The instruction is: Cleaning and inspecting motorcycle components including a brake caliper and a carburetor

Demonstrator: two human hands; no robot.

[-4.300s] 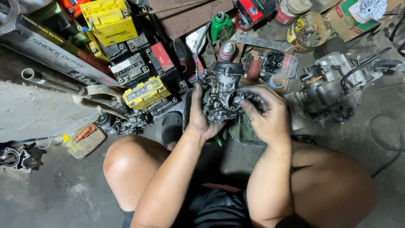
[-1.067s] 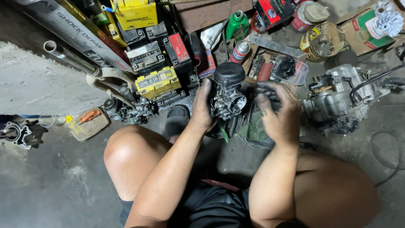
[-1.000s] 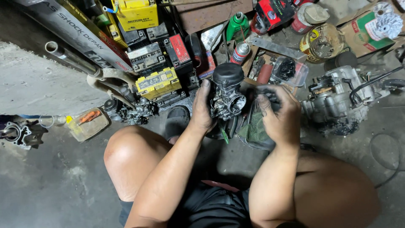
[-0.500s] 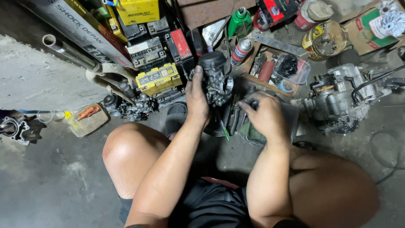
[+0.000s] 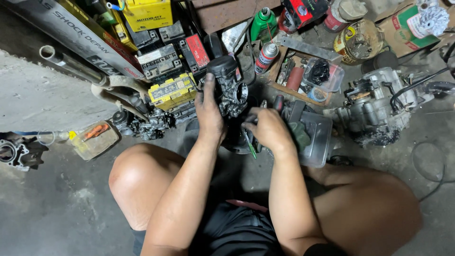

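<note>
Grimy grey metal fills the left hand [image 5: 210, 111]: a carburetor [image 5: 228, 85], dark with oil, is held upright above the concrete floor [image 5: 42, 204], the fingers wrapped round its near side and the thumb laid up along its body, so that most of that flank is hidden. Its round black top and one circular bore show clearly; the lower bowl is lost behind the palm and in shadow. The right hand [image 5: 268, 129] sits just beside it, lower and to the right, curled shut over a thin green-handled tool [image 5: 250, 143] — only a short green sliver pokes out below the knuckles, and its tip cannot be made out. Under that hand lies a clear plastic tray [image 5: 316, 137] with a dark green rag or part in it, half covered by the wrist. To the right stands a dirty engine block [image 5: 374, 106], its hoses running off the frame edge. Behind the carburetor a stack of yellow and black motorcycle batteries [image 5: 171, 87] leans among loose parts, a spray can [image 5: 266, 57] and a green bottle [image 5: 263, 23] stand near a wooden box of small bits [image 5: 303, 76], and a chrome fork tube [image 5: 71, 64] is cut off at the upper left. A cylinder part [image 5: 14, 152] sits at the left edge — partly out of view. Bare knees frame the bottom.
</note>
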